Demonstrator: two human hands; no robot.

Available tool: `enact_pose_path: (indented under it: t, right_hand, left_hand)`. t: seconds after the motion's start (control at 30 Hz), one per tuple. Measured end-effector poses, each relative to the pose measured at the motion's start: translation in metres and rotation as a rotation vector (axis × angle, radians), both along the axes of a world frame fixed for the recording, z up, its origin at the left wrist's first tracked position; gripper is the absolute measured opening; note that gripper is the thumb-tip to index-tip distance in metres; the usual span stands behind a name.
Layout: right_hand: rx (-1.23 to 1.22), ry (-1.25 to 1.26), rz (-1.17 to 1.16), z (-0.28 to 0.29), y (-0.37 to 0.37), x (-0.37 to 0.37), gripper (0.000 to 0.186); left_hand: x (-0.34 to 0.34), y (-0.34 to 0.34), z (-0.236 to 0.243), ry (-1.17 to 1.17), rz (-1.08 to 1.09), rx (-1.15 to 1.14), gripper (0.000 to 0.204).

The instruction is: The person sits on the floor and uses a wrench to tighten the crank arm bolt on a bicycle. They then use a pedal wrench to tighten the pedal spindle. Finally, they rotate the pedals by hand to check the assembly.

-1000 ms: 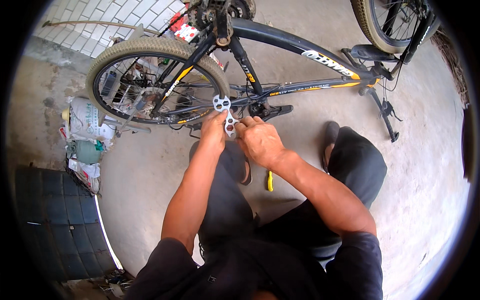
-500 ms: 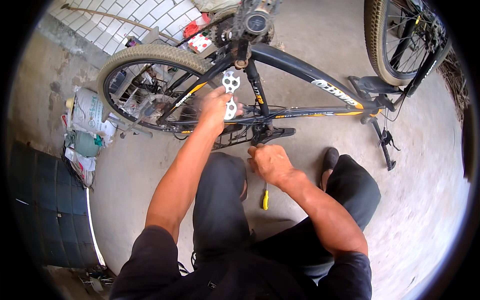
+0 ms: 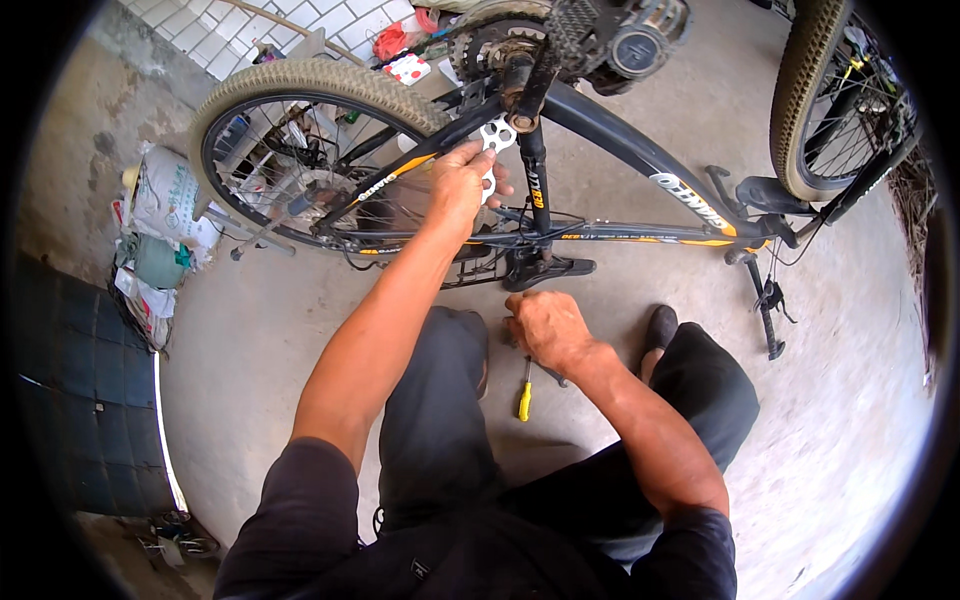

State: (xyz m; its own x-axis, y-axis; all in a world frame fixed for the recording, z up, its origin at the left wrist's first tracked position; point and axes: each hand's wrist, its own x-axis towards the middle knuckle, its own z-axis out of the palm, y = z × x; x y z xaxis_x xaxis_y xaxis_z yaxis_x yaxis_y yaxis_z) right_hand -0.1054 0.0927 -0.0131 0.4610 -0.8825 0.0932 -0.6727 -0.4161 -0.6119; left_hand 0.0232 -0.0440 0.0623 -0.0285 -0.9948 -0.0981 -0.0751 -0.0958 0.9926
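Closest to my camera, I have the right hand (image 3: pixel 550 328) curled near a yellow-handled screwdriver (image 3: pixel 525 402) on the concrete floor (image 3: pixel 820 420), and I cannot tell whether its fingers grip anything. Farther out, my left hand (image 3: pixel 460 190) pinches the silver multi-hole wrench (image 3: pixel 497 140) between thumb and fingers, just beside the black bicycle frame (image 3: pixel 610 125). Beyond the rear wheel (image 3: pixel 300 80), I see white tiles (image 3: pixel 345 20).

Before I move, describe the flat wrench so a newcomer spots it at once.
Find the black bicycle frame, then the left hand close to it. The wrench held there is silvery, flat and pierced with large holes, unlike the yellow-handled screwdriver on the floor.
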Motion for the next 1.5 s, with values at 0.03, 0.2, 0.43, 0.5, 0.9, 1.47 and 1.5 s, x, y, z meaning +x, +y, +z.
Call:
enact_pose_path:
  t: [0.03, 0.2, 0.43, 0.5, 0.9, 1.47, 1.5]
  right_hand:
    - [0.005, 0.009, -0.002, -0.001, -0.001, 0.000, 0.014]
    - [0.022, 0.038, -0.003, -0.001, -0.007, -0.002, 0.015]
    - [-0.028, 0.022, -0.008, 0.000, -0.009, -0.001, 0.011]
    - [-0.008, 0.040, -0.008, 0.000, -0.009, 0.000, 0.011]
    - [0.012, 0.027, -0.013, -0.006, -0.003, -0.004, 0.013]
    - [0.278, -0.261, -0.180, 0.004, -0.023, -0.010, 0.026]
    - [0.416, -0.404, -0.249, 0.009, -0.026, -0.011, 0.027]
  left_hand:
    - [0.002, -0.001, -0.003, 0.017, 0.000, -0.013, 0.026]
    - [-0.004, -0.009, 0.000, -0.211, 0.051, -0.029, 0.028]
    - [-0.012, -0.004, -0.003, 0.202, 0.033, -0.039, 0.019]
    - [-0.018, -0.006, -0.005, 0.377, 0.075, 0.014, 0.019]
    - [-0.022, -0.014, -0.012, 0.592, 0.030, 0.177, 0.020]
    - [-0.022, 0.048, -0.034, 0.504, 0.100, 0.105, 0.020]
    - [-0.020, 0.052, -0.036, 0.518, 0.077, 0.071, 0.018]
